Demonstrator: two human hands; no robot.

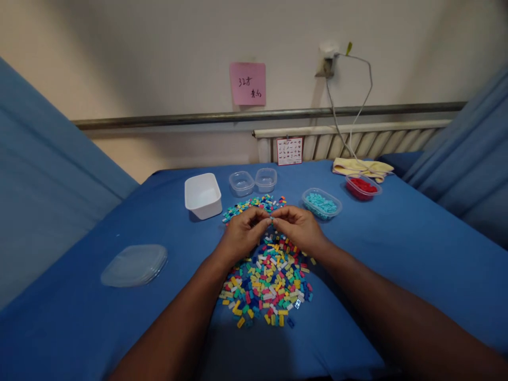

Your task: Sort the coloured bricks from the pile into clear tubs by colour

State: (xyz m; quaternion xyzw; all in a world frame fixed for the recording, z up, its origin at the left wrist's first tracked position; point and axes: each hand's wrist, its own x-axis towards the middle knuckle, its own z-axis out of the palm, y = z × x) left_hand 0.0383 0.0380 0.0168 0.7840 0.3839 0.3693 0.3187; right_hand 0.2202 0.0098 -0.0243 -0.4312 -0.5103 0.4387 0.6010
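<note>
Above the middle of the table, my left hand and my right hand meet fingertip to fingertip. Both are closed in a pinch around a tiny toy building brick, bluish and mostly covered by the fingers; whether it is one brick or two joined, I cannot tell. Below my hands spreads a pile of small mixed-colour building bricks, with yellow, pink, white, green and blue among them. Another heap of bricks, mostly teal, blue and white, lies just beyond my hands.
A white bin and two clear tubs stand at the back. To the right are a tub of light-blue bricks, a tub of red bricks and a yellow cloth. Stacked clear lids lie at left.
</note>
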